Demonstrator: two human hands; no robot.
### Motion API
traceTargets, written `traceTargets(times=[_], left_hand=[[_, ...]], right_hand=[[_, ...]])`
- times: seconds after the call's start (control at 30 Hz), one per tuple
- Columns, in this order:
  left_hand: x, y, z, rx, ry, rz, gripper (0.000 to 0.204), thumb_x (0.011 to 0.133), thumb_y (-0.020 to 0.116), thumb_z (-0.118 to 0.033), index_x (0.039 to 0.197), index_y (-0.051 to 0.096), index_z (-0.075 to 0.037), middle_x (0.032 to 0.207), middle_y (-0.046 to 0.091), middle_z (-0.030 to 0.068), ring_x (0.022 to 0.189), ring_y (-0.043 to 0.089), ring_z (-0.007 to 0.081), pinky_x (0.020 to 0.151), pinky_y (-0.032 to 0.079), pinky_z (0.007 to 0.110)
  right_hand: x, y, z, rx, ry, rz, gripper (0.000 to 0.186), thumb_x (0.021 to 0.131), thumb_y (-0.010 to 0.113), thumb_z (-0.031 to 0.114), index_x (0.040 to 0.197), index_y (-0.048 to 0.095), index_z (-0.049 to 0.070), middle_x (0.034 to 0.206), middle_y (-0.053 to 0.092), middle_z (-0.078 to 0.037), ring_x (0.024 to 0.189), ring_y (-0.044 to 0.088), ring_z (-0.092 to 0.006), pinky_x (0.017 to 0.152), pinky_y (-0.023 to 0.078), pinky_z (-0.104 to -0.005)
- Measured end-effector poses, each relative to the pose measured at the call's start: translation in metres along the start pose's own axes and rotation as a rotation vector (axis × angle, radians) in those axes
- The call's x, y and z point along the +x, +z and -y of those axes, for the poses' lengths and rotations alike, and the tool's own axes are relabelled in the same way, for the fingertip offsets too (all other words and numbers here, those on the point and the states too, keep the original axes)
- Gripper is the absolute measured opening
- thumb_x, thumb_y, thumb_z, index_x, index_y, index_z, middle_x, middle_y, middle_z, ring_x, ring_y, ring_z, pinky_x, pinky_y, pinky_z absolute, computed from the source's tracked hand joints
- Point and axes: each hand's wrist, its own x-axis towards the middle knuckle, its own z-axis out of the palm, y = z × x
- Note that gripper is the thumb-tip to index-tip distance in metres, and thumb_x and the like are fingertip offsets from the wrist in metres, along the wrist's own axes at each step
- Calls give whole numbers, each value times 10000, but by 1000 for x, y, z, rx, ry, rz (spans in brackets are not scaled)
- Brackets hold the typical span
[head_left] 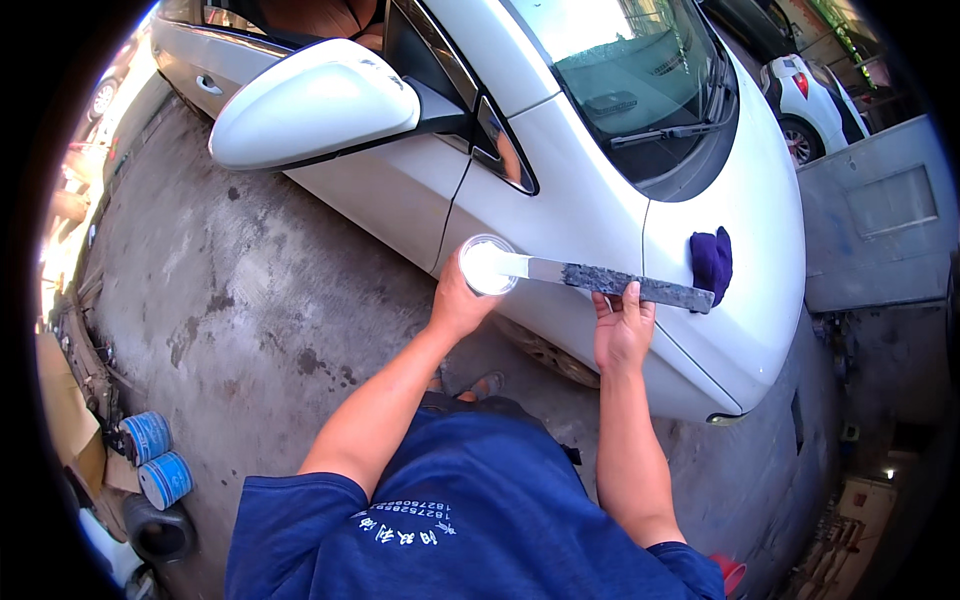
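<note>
My left hand (462,302) is wrapped round a clear cup (488,266) with bright white contents, held out in front of me beside the white car. Between the thumb and fingers of my right hand (623,330) is a long flat stirring stick (610,279), its grip end dark and crusted. The pale end of the stick reaches into the cup's mouth and is coated white. Behind both hands lies the front fender of the white car (570,215). A crumpled purple cloth (711,262) rests on the hood, close beyond the stick's dark end.
The car's side mirror (320,105) juts out at the upper left. Two blue cans (165,478) stand on the stained concrete floor (240,300) at the lower left, near a black tyre-like ring (158,530). A grey panel (880,215) and another white car (815,105) are at the right.
</note>
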Motion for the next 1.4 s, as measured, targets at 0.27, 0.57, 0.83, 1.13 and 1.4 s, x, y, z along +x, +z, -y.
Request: traceTargets(times=[0.27,0.57,0.83,1.13,1.4], left_hand=[[16,-31,12,99,103,38,736,655,821,-130,1299,481,-18,1238,576,161,1179,549,315,1017,424,397],[52,-65,30,88,223,327,757,655,809,-174,1321,477,-41,1273,555,161,1198,517,352,1030,410,424],[73,-85,61,82,223,374,782,658,808,-180,1340,454,-39,1272,550,170,1203,507,357,1033,405,435],[77,-88,52,13,154,340,750,694,808,-231,1330,461,-41,1261,555,176,1206,503,364,1026,407,443],[72,-85,46,-41,119,303,722,708,818,-261,1307,477,-46,1241,578,172,1188,524,360,1014,416,442]], right_hand=[[-12,61,1,-222,-189,193,240,981,603,189,1157,557,33,1031,635,-45,904,612,-144,789,537,-329],[-40,111,-55,-428,-246,-84,238,975,611,194,1129,568,19,972,627,-38,807,602,-120,693,548,-295],[-57,110,-56,-120,-133,-387,187,977,603,231,1037,518,76,977,613,-53,836,602,-167,715,555,-351],[-59,87,-71,88,-149,-374,186,982,592,235,1076,515,94,1021,615,-48,873,611,-185,753,557,-358],[-53,66,-83,166,-101,-341,194,981,592,243,1116,524,121,1082,611,-35,940,601,-198,831,537,-377]])
